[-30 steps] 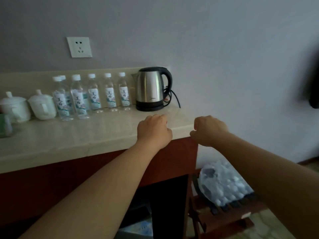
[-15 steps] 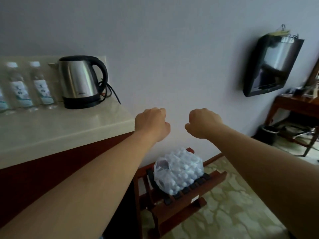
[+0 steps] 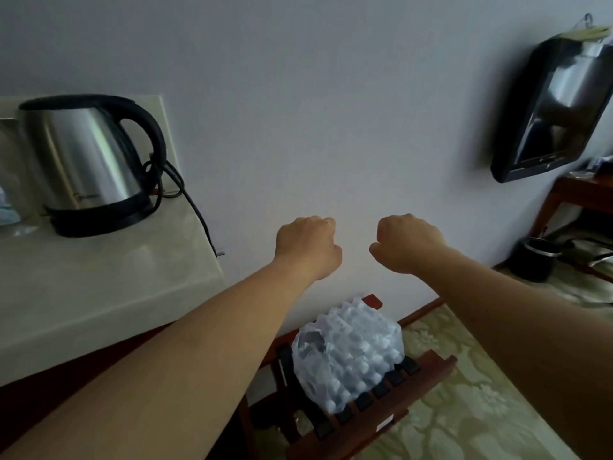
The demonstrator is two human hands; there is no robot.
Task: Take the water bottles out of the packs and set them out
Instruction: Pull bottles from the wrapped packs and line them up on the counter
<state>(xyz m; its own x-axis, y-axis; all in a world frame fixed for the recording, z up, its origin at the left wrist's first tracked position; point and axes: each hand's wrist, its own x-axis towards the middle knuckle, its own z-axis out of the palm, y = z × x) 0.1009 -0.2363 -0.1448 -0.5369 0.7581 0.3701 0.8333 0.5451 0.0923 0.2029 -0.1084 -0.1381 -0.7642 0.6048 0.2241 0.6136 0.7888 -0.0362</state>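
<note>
Plastic-wrapped pack of water bottles (image 3: 348, 353) sits at six o'clock on the wooden rack (image 3: 428, 376), my left hand (image 3: 306, 249) and right hand (image 3: 408, 244) hover side by side above it, fingers curled into empty fists, kettle (image 3: 83, 161) on the surface (image 3: 99, 277) at nine o'clock.

It looked like a hotel guest room: a steel kettle (image 3: 83, 161) stood on a pale stone counter (image 3: 99, 293) at ten o'clock, and a small flat television (image 3: 547, 121) hung on the wall at two o'clock. At six o'clock a wooden luggage rack (image 3: 431, 373) with black straps carried a wrapped pack of water bottles (image 3: 348, 353), over floral carpet (image 3: 481, 410).
</note>
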